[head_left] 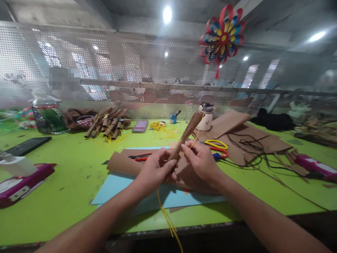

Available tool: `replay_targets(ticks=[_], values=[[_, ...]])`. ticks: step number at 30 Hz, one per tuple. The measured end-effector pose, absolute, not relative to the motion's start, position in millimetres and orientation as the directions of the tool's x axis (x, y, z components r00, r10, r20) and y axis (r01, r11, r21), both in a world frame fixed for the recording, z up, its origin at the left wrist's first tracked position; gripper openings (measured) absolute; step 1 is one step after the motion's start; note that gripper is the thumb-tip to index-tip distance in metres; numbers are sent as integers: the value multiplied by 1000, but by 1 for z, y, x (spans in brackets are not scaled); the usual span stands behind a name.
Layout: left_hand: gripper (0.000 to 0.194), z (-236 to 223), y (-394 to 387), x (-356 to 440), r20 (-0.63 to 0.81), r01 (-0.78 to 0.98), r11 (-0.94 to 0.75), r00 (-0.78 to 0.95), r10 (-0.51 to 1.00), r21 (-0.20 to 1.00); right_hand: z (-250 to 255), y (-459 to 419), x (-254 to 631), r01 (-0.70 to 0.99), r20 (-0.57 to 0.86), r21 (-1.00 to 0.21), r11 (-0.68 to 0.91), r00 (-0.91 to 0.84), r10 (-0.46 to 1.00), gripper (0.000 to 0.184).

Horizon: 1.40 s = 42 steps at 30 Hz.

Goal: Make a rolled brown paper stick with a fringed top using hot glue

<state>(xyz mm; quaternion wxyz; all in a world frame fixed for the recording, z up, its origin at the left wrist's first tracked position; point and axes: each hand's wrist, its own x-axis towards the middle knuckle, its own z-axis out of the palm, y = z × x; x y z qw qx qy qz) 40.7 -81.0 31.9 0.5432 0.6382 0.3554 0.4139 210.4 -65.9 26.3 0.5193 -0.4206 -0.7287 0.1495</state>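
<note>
A small brown paper broom-like bundle, its top cut into fine strips, is tilted up and to the right over the table. My left hand is closed around its rolled lower end. Beside the bundle's middle, my right hand pinches a thin yellow cord that rises toward the fringed top. More yellow strands hang below my left hand past the table's front edge. Under my hands lie brown paper, partly rolled, and light blue sheets. A red and black cutter rests on the brown paper.
Several similar bundles are piled at the back left, near yellow cord scraps. Scissors, a black cable and brown sheets lie on the right. A phone and a purple power strip occupy the left.
</note>
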Motion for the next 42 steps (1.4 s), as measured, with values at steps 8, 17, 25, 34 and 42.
replay_targets(ticks=[8, 17, 25, 34, 42], values=[[27, 31, -81, 42, 125, -10, -132, 401, 908, 991, 22, -64, 208, 501, 696, -596, 628, -70, 715, 16], [30, 30, -82, 41, 90, -58, -72, 414, 906, 996, 24, -66, 208, 493, 746, -521, 696, -132, 652, 18], [30, 29, -75, 36, 42, -143, 18, 406, 913, 990, 30, -68, 214, 390, 693, -646, 656, -59, 718, 21], [26, 29, -76, 36, 21, -146, 49, 440, 898, 988, 40, -58, 230, 463, 798, -563, 685, 90, 596, 8], [28, 30, -81, 40, 51, -63, -28, 400, 915, 998, 31, -70, 213, 557, 867, -349, 753, -113, 485, 9]])
